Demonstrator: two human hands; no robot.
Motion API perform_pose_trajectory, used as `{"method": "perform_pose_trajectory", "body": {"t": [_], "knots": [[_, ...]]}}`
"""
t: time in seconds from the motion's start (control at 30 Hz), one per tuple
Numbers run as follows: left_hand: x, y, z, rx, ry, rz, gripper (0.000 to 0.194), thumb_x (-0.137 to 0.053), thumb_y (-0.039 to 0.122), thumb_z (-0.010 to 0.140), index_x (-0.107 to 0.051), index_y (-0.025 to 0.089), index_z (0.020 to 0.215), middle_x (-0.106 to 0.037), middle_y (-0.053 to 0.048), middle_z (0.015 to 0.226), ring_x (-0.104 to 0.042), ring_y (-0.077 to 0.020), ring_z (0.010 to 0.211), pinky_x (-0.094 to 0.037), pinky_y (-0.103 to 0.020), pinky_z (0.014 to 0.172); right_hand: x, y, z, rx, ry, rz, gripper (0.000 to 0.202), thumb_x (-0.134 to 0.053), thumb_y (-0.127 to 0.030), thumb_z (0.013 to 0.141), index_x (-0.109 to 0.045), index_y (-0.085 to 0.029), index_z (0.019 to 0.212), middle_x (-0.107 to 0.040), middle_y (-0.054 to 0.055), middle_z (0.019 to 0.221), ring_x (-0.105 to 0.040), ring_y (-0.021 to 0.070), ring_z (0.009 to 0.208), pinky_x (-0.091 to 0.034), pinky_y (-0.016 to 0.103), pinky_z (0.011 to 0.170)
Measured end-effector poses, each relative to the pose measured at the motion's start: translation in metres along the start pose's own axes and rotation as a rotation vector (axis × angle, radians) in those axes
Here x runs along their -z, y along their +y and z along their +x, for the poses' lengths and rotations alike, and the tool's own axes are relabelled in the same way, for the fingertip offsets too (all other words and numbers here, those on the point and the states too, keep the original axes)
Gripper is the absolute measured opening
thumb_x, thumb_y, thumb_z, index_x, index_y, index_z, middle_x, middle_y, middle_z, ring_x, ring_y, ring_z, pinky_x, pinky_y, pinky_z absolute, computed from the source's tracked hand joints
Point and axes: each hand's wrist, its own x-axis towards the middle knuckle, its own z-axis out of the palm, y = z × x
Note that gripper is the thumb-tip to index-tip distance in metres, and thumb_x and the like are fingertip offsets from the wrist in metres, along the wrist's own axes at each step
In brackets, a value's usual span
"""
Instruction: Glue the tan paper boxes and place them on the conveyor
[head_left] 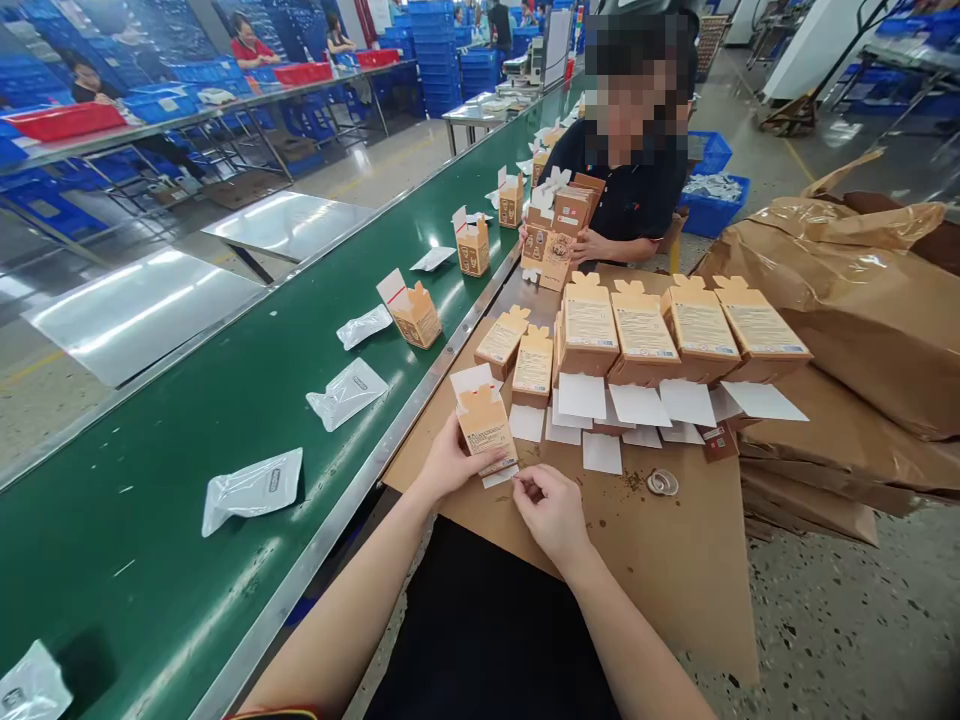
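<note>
Carton [487, 425], one: tan cardboard, small box form, dark printed lines across the face in view, small bluish patch low on same face. Scalloped tan flap at far end; white flap with red mark behind; narrow white flap jutting from near end. Tilted, held over left part of cardboard-covered tabletop [630, 580], just beside green conveyor [157, 560].

Left hand [448, 462]: partly closed around left side of carton, thumb across printed face, firmly in hold. Right hand [553, 510]: fingers curled in, thumb and fingertips drawn together at near right corner, beside near white flap; contact with flap too fine to tell.

Farther right on tabletop: row of cartons [641, 325], same print, white flaps toward near side; pair of smaller-looking cartons [532, 365] at left end of row. Near side of row: pale ring [662, 483], brown crumbs alongside. On conveyor: silvery pouches [349, 393], open cartons [418, 318]. Far side: seated person [619, 200], dark shirt, bundle of cartons [555, 235] in hands.
</note>
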Motion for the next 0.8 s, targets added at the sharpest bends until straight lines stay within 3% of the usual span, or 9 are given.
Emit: {"method": "perform_pose_trajectory", "body": {"t": [0.2,0.4,0.53,0.67,0.8], "knots": [[-0.006,-0.003,-0.013,-0.051,0.008,0.067,0.079,-0.107,0.048,0.067,-0.067,0.025,0.132,-0.086,-0.014,0.133,-0.084,-0.0394,0.126,-0.069,-0.055,0.108,0.027,-0.008,-0.010,-0.026,0.056,-0.016,0.026,-0.067,-0.029,0.106,-0.078,-0.025,0.084,-0.071,0.001,0.073,-0.065,0.0162,0.061,-0.059,0.027,0.061],[-0.016,-0.013,-0.033,-0.108,0.131,0.224,0.080,-0.106,0.051,0.071,-0.067,0.027,0.137,-0.083,-0.013,0.135,-0.082,-0.0379,0.128,-0.067,-0.051,0.107,0.065,-0.026,-0.038,-0.027,0.100,0.001,0.023,-0.070,-0.022,0.105,-0.078,-0.026,0.083,-0.073,0.000,0.072,-0.065,0.0148,0.059,-0.058,0.025,0.057],[-0.019,-0.024,-0.038,-0.082,0.143,0.300,0.077,-0.104,0.052,0.075,-0.066,0.028,0.138,-0.083,-0.012,0.133,-0.083,-0.0376,0.125,-0.068,-0.050,0.101,0.084,-0.035,-0.057,-0.030,0.114,0.013,0.022,-0.072,-0.020,0.106,-0.080,-0.026,0.086,-0.074,0.000,0.073,-0.067,0.0149,0.060,-0.059,0.024,0.057],[-0.024,-0.030,-0.038,-0.123,0.131,0.313,0.074,-0.100,0.052,0.079,-0.064,0.028,0.138,-0.083,-0.012,0.130,-0.085,-0.0369,0.120,-0.069,-0.050,0.098,0.095,-0.038,-0.069,-0.040,0.151,0.015,0.021,-0.074,-0.021,0.107,-0.080,-0.026,0.087,-0.074,0.000,0.073,-0.067,0.0147,0.059,-0.058,0.023,0.057],[-0.025,-0.023,-0.036,-0.133,0.126,0.340,0.073,-0.100,0.050,0.077,-0.063,0.028,0.136,-0.083,-0.011,0.128,-0.085,-0.0370,0.119,-0.070,-0.050,0.100,0.097,-0.040,-0.068,-0.044,0.163,0.021,0.023,-0.075,-0.025,0.108,-0.081,-0.026,0.086,-0.073,0.000,0.072,-0.066,0.0148,0.059,-0.058,0.023,0.056]]}}
